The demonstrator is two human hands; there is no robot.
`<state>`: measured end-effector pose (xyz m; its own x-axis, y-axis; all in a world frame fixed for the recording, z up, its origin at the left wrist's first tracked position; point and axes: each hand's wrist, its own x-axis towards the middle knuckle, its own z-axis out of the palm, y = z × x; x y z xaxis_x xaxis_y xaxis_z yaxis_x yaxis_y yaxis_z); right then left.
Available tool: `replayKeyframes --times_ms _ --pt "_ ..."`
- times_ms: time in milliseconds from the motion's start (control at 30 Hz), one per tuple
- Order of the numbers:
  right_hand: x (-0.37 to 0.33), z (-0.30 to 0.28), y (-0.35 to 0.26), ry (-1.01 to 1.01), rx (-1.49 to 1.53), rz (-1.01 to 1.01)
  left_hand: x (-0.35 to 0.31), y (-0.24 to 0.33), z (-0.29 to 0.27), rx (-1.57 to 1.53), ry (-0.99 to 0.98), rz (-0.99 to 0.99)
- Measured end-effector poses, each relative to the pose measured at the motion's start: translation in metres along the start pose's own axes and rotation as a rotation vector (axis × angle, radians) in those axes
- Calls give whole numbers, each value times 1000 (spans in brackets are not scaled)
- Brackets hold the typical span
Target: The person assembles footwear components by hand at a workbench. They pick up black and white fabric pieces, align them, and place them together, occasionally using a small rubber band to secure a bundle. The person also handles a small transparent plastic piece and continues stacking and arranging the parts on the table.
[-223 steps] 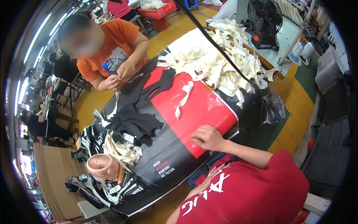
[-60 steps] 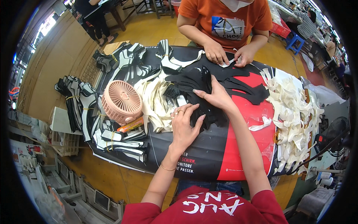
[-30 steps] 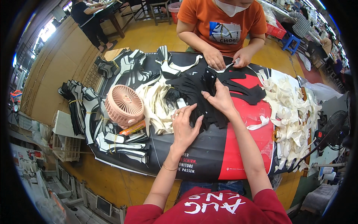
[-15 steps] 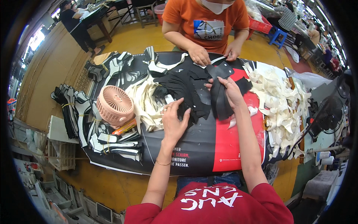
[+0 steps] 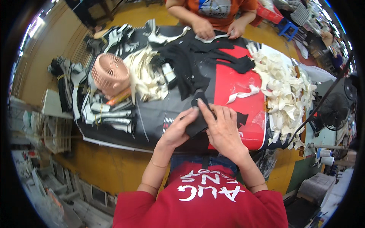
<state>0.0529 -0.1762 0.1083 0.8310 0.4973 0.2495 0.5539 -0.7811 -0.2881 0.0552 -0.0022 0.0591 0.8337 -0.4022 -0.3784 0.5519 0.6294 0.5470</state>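
Close in front of me, over the near edge of the table, both my hands hold black fabric pieces (image 5: 196, 124). My left hand (image 5: 175, 130) grips their left side, thumb on top. From the right, my right hand (image 5: 227, 132) presses its index finger onto the upper end, close to the left thumb; its other fingers partly cover the cloth. More black fabric pieces (image 5: 181, 70) lie spread just beyond my hands. A small white-and-black object (image 5: 168, 72) rests beside them. On the red part of the table cover (image 5: 232, 78) lies a loose cream strip (image 5: 243, 94).
At left stand a pink fan (image 5: 110, 74), cream strips (image 5: 142, 74) and tied black-and-white bundles (image 5: 108, 116). Cream pieces (image 5: 283, 89) heap up at right. Across the table, a co-worker's hands (image 5: 203, 29) handle a white strip (image 5: 211, 38).
My right hand has brought the black pieces nearer to me, and my left hand has left the pile to grip them too. The whole view has tilted down.
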Motion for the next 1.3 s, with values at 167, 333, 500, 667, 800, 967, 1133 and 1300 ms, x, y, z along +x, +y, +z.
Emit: replayKeyframes --times_ms 167,333,500,667,800,967,1133,1300 --pt "-19 4 10 -197 280 93 -19 -19 -14 245 103 7" --pt "-21 4 26 -333 335 150 -32 -14 -28 268 139 127" --pt "-13 8 25 -357 416 96 -44 -3 -42 476 218 360" --pt "13 16 38 -148 274 47 -48 17 -65 1353 731 644" --pt "62 37 66 74 398 117 -54 17 -61 1572 910 881" --pt "155 78 100 137 454 388 -45 24 -36 1337 649 903" --pt "193 103 116 -78 524 456 -7 46 -22 1285 549 918" --pt "184 91 128 -105 628 398 41 65 -20 1425 461 852"
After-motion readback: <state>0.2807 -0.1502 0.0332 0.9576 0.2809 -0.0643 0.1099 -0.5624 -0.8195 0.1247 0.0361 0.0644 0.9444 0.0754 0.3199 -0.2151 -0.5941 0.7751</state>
